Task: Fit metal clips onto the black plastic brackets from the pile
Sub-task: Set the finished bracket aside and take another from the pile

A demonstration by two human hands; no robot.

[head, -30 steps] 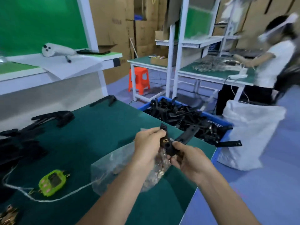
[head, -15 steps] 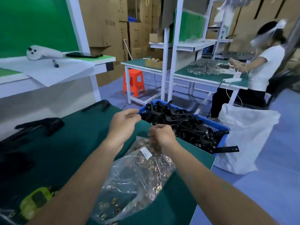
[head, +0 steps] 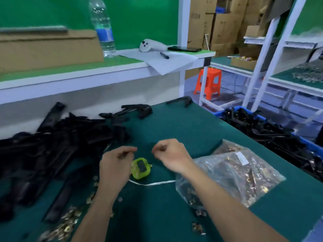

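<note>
A pile of black plastic brackets (head: 57, 137) covers the left side of the green table (head: 183, 123). Loose brass-coloured metal clips (head: 66, 222) lie at the near left. More clips fill a clear plastic bag (head: 232, 173) on the right. My left hand (head: 115, 165) hovers by the pile's right edge, fingers loosely curled, with nothing seen in it. My right hand (head: 171, 158) hangs over the table's middle, left of the bag. Its fingers are curled and its thumb is against the forefinger. Blur hides whether it pinches a clip.
A green hand counter (head: 140, 168) on a white cord (head: 153, 183) lies between my hands. A blue bin (head: 244, 109) of brackets stands off the table's right edge. On the shelf behind are a water bottle (head: 103, 27) and a cardboard box (head: 49, 48). An orange stool (head: 208, 82) stands beyond.
The bracket held in both hands a second ago is gone from them. Both hands reached toward the blue bin and the bag, then swung left to the table's middle. My view turned left.
</note>
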